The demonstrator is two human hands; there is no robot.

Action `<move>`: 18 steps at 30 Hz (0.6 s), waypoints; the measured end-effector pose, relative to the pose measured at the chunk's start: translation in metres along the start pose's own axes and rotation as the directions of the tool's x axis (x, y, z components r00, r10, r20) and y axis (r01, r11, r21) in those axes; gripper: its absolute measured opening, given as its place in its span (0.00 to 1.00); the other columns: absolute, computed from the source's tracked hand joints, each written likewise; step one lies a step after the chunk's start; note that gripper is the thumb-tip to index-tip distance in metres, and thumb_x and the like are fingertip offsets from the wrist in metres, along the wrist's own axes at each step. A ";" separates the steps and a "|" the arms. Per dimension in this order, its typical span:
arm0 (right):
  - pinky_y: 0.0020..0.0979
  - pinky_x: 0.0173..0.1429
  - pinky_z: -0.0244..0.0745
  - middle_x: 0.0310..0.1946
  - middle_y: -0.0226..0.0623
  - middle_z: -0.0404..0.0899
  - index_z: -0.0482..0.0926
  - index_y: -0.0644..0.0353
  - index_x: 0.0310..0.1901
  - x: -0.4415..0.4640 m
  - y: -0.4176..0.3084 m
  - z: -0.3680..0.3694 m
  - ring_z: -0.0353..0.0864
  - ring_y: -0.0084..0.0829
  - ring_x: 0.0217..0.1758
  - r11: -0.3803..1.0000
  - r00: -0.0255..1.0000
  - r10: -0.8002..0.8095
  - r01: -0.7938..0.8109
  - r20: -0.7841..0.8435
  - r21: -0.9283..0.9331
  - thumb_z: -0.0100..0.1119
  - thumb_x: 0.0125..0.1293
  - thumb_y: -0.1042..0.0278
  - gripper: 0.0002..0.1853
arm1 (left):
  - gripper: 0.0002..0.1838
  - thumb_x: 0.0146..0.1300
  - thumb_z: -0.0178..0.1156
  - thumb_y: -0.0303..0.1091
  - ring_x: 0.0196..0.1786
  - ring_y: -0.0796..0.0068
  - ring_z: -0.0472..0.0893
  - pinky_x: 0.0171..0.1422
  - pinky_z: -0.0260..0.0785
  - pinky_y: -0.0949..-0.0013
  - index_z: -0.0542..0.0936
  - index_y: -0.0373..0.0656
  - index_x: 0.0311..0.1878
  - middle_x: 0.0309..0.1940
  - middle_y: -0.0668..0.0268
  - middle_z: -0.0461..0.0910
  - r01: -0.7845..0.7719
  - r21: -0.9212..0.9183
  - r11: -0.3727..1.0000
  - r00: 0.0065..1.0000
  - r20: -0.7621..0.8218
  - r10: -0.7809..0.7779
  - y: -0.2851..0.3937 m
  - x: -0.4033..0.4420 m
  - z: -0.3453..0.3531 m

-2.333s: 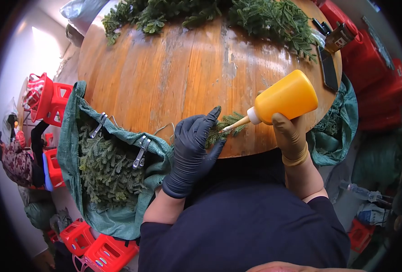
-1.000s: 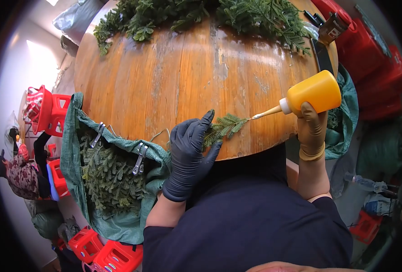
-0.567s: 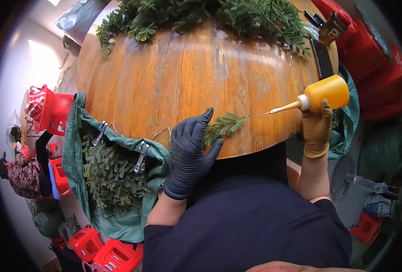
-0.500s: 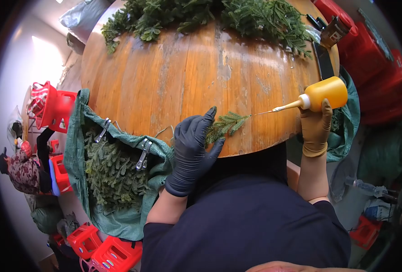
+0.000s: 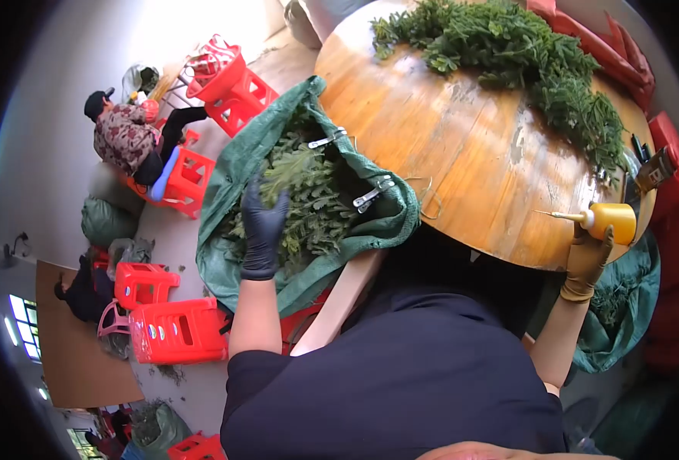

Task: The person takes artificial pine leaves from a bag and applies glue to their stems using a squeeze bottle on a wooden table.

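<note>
My left hand (image 5: 264, 230), in a dark glove, reaches into a green woven sack (image 5: 228, 180) at the left of the table. Thumb and fingers are spread apart among the evergreen sprigs (image 5: 313, 195) inside; some fingertips are hard to make out against the greenery. In my right hand (image 5: 587, 264), gloved in tan, is a yellow squeeze bottle (image 5: 614, 222) with a white collar and a thin needle tip. The bottle lies nearly level over the table's right edge, its tip pointing left.
A round wooden table (image 5: 462, 153) carries a heap of evergreen branches (image 5: 523, 54) along its far side. Metal clips (image 5: 372, 193) pinch the sack's rim. Red stools (image 5: 175, 330) stand at left, where a person (image 5: 129, 134) sits. Another green sack (image 5: 634, 307) hangs at right.
My left hand has left the small sprig at the table's edge and moved left into the sack. My view has turned left. The right hand still holds the bottle.
</note>
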State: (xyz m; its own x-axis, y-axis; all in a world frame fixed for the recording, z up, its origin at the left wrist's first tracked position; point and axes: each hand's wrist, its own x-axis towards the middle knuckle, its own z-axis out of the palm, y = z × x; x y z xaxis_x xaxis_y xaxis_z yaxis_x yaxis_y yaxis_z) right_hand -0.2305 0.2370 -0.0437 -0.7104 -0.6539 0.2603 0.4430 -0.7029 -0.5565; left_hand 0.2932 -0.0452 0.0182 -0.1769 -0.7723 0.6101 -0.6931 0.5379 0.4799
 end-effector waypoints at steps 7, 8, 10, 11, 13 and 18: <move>0.39 0.63 0.75 0.55 0.42 0.76 0.70 0.62 0.60 -0.005 0.002 0.012 0.77 0.37 0.57 0.999 0.999 -0.031 0.030 -0.024 -0.029 0.59 0.69 0.60 0.23 | 0.40 0.52 0.71 0.42 0.60 0.47 0.73 0.67 0.63 0.54 0.67 0.35 0.65 0.55 0.45 0.75 0.123 0.451 0.884 0.992 -0.069 -0.103 -0.087 -0.027 -0.020; 0.39 0.61 0.76 0.54 0.41 0.76 0.70 0.61 0.59 -0.005 0.002 0.010 0.78 0.36 0.56 0.999 1.000 0.000 -0.001 -0.009 -0.050 0.59 0.68 0.60 0.22 | 0.39 0.52 0.71 0.42 0.59 0.46 0.72 0.65 0.63 0.53 0.68 0.34 0.64 0.55 0.45 0.74 0.042 0.471 0.881 0.998 -0.061 -0.015 -0.075 -0.021 -0.017; 0.38 0.59 0.77 0.52 0.40 0.76 0.71 0.61 0.58 -0.006 0.002 0.018 0.78 0.35 0.55 0.997 0.999 -0.024 0.022 -0.032 -0.073 0.60 0.67 0.60 0.22 | 0.38 0.53 0.70 0.42 0.58 0.45 0.72 0.64 0.64 0.51 0.68 0.32 0.63 0.54 0.45 0.74 -0.062 0.473 0.879 0.994 -0.051 0.097 -0.049 0.001 0.004; 0.37 0.58 0.78 0.51 0.39 0.76 0.71 0.60 0.57 -0.006 0.002 0.022 0.78 0.35 0.54 0.996 0.999 -0.005 0.000 -0.045 -0.093 0.61 0.67 0.60 0.21 | 0.37 0.53 0.69 0.40 0.60 0.47 0.71 0.66 0.63 0.52 0.68 0.33 0.64 0.56 0.46 0.73 -0.136 0.361 0.923 0.986 -0.038 0.161 -0.034 0.010 0.020; 0.37 0.58 0.78 0.50 0.38 0.76 0.71 0.60 0.57 -0.009 0.000 0.029 0.78 0.34 0.54 0.995 0.997 -0.026 0.019 -0.071 -0.095 0.62 0.66 0.60 0.22 | 0.35 0.54 0.69 0.35 0.62 0.50 0.69 0.69 0.60 0.54 0.68 0.36 0.64 0.58 0.49 0.72 -0.223 0.066 0.973 0.975 0.028 0.222 0.023 0.030 0.049; 0.37 0.58 0.78 0.50 0.37 0.76 0.70 0.59 0.57 -0.012 0.000 0.031 0.77 0.34 0.55 0.998 0.990 -0.037 0.031 -0.136 -0.049 0.63 0.65 0.60 0.23 | 0.35 0.52 0.69 0.37 0.60 0.51 0.72 0.66 0.63 0.53 0.69 0.39 0.64 0.58 0.52 0.73 -0.480 -0.164 0.862 0.835 0.213 0.507 0.116 0.084 0.164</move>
State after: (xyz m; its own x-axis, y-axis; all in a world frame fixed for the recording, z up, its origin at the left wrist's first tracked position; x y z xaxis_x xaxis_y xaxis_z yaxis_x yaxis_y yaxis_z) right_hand -0.2050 0.2365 -0.0227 -0.7943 -0.5829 0.1711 0.3934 -0.7081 -0.5863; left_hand 0.0837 -0.1031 0.0214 -0.6480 -0.4449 0.6182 -0.3975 0.8899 0.2238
